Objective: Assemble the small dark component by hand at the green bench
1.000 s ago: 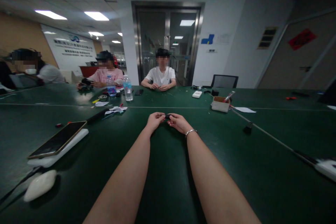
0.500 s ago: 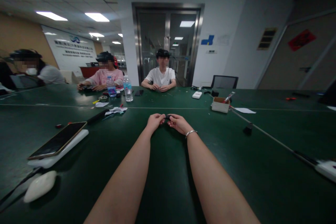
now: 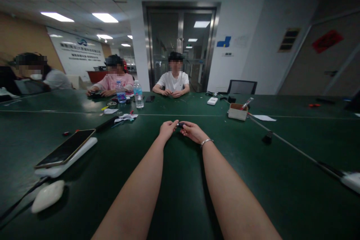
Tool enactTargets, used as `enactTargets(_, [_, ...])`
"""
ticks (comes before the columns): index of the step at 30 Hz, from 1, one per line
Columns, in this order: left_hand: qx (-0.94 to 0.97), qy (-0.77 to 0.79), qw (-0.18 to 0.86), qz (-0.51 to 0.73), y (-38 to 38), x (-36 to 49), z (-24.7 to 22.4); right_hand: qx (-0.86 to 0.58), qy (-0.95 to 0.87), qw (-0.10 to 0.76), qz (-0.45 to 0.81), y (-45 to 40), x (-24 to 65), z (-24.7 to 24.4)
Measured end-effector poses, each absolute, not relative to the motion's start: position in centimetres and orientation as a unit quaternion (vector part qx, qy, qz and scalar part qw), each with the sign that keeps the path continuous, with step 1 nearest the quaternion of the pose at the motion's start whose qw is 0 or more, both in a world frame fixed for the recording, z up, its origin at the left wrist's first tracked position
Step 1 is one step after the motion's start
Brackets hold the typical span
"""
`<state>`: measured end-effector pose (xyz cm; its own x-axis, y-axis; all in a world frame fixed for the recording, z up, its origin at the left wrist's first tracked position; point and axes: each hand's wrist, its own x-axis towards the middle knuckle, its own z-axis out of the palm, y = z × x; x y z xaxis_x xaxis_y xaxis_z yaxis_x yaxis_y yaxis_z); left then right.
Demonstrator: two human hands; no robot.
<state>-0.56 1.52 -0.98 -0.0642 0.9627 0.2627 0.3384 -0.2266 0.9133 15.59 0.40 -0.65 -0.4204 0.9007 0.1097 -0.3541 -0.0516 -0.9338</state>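
Note:
Both of my hands meet above the dark green table, in the middle of the view. Between them is a small, dark, stick-like object with a pale, shiny bit at its left end; it is too small to tell its kind. My left hand pinches the left end between thumb and fingers. The right end is gripped by my right hand, its fingers curled beneath. A silver bracelet circles my right wrist. My fingers hide part of the object.
On the left, a phone rests on a white block, near a pale mouse-shaped object. Two bottles and paper scraps stand farther off. At right are a small box and a cable. Several people sit opposite.
The pale, shiny bit at the object's left end now shows between my fingertips. My hands stay together in nearly the same place; the whole view has shifted slightly.

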Motion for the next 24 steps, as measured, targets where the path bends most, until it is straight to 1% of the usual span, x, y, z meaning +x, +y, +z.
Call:
enactTargets(9, [0.622, 0.567, 0.289, 0.457, 1.39, -0.57, -0.66, -0.261, -0.524, 0.473, 0.658, 0.15, 15.61, -0.58])
enactTargets(14, [0.62, 0.555, 0.294, 0.471, 0.86, -0.5, -0.44, -0.274, -0.515, 0.476, 0.659, 0.23, 15.45, -0.5])
enactTargets(24, [0.595, 0.461, 0.384, 0.535, 1.37, -0.14, -1.17, -0.324, -0.486, 0.482, 0.653, 0.2, 15.18, 0.02])
